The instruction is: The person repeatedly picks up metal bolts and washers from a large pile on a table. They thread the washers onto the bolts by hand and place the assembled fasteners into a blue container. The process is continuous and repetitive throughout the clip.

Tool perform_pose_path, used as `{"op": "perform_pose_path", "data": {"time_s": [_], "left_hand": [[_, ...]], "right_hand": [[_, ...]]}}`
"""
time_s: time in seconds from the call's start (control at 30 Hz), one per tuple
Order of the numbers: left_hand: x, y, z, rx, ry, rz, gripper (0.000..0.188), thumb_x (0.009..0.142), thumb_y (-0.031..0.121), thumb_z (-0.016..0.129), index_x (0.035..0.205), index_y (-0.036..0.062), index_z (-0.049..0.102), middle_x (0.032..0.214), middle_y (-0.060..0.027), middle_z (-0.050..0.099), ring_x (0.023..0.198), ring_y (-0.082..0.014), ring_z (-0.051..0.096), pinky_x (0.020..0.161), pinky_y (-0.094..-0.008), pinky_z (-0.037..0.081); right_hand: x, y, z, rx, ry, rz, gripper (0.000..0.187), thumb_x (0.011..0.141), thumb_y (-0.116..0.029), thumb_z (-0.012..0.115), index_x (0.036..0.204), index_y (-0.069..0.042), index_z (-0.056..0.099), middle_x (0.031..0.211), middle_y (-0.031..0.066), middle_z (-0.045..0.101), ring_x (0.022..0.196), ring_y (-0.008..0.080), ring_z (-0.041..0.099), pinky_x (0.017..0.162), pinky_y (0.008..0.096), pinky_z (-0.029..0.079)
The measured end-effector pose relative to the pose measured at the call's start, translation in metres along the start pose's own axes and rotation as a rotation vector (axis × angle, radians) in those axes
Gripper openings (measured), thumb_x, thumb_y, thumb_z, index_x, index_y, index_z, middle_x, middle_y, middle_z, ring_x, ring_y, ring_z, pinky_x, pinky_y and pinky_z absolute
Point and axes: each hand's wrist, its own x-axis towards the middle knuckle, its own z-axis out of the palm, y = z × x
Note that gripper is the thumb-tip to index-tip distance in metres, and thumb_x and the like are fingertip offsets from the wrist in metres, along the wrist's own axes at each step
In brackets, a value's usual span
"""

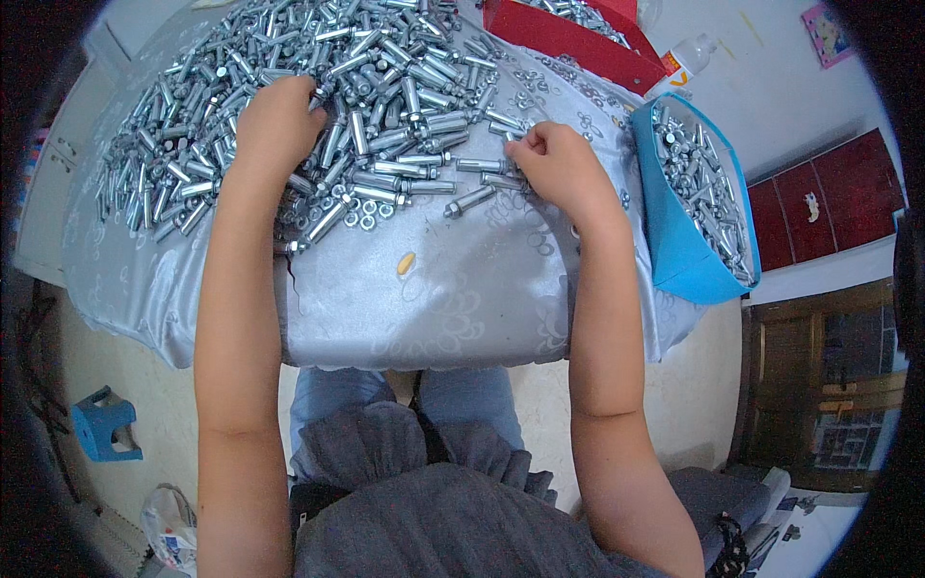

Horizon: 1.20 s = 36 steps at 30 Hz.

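A large heap of silver expansion bolts, sleeved and fitted with nuts, covers the far left of the table. My left hand reaches into it with its fingers closed on an expansion bolt, partly hidden by the hand. At the heap's right edge, my right hand has thumb and forefinger drawn together in a pinch. What it holds, if anything, is too small and covered to make out. Several expansion bolts lie just left of it. Loose hex nuts sit at the heap's near edge.
A blue fabric bin full of bolts stands at the table's right side. Behind are a red box with more metal parts and a white bottle. Washers lie scattered nearby. A small yellow object rests on the silvery tablecloth.
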Motion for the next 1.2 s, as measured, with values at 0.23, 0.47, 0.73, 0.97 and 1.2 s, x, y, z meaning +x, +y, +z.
{"op": "perform_pose_path", "data": {"time_s": [0.23,0.47,0.73,0.97,1.2], "left_hand": [[0.008,-0.013,0.011,-0.033,0.073,-0.012,0.032,0.069,0.011,0.062,0.1,0.0064,0.057,0.099,-0.0168,0.056,0.094,-0.0325,0.054,0.08,-0.0392,0.043],[0.005,-0.013,0.009,-0.07,0.106,0.04,0.031,0.065,0.011,0.067,0.094,0.0068,0.057,0.096,-0.0152,0.057,0.092,-0.0316,0.054,0.077,-0.0384,0.043],[0.005,-0.006,0.002,-0.109,0.103,-0.044,0.029,0.063,0.006,0.062,0.092,0.0046,0.058,0.087,-0.0162,0.06,0.084,-0.0327,0.056,0.073,-0.0393,0.045],[0.011,-0.016,0.008,-0.217,0.128,-0.044,0.028,0.063,0.011,0.065,0.089,0.0032,0.061,0.086,-0.0167,0.06,0.081,-0.0315,0.058,0.073,-0.0376,0.045],[0.015,-0.021,0.006,-0.343,0.094,-0.129,0.03,0.067,0.017,0.067,0.09,-0.0004,0.061,0.083,-0.0153,0.062,0.073,-0.0241,0.059,0.067,-0.0332,0.045]], "right_hand": [[0.001,0.002,0.001,0.008,-0.015,-0.012,0.028,0.074,-0.026,0.058,0.073,0.001,0.057,0.068,0.0147,0.057,0.064,0.0245,0.054,0.061,0.0333,0.043],[0.002,0.003,0.001,0.004,-0.019,-0.01,0.027,0.074,-0.026,0.058,0.073,0.001,0.057,0.067,0.0143,0.057,0.064,0.0239,0.054,0.061,0.0333,0.043],[0.001,0.002,0.003,0.004,-0.012,-0.051,0.028,0.074,-0.026,0.059,0.072,0.003,0.057,0.062,0.0107,0.055,0.058,0.0185,0.052,0.057,0.0307,0.043],[0.002,0.001,0.001,0.005,-0.053,-0.023,0.028,0.073,-0.027,0.057,0.074,0.001,0.058,0.072,0.0183,0.058,0.069,0.0299,0.056,0.065,0.0366,0.044],[0.0,-0.001,-0.001,0.007,-0.055,-0.021,0.027,0.072,-0.027,0.056,0.074,0.0,0.059,0.076,0.022,0.059,0.075,0.0356,0.058,0.069,0.0392,0.045]]}}
